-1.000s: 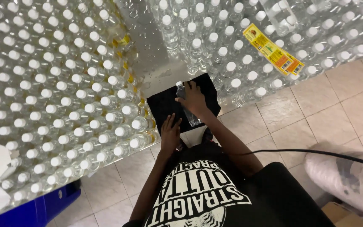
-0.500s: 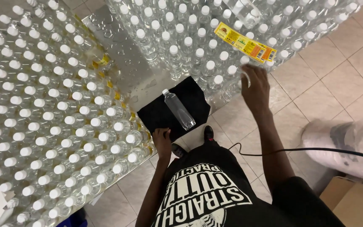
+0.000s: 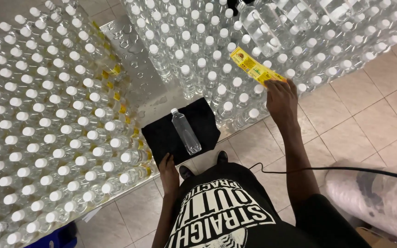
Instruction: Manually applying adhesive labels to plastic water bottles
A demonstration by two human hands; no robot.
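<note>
Right hand (image 3: 281, 98) has now pinched the yellow printed paper label strip (image 3: 252, 67), while left hand (image 3: 168, 167) rests flat at the black cloth (image 3: 161, 135) under the clear plastic bottle (image 3: 185, 131), awaiting labelling.

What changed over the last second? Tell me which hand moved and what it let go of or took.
The right hand let go of the clear bottle lying on the black cloth, swung out to the right and took hold of the yellow label strip lying on the standing bottles. The left hand slid back to the cloth's near edge. The bottle stayed flat on the cloth, cap pointing away.
</note>
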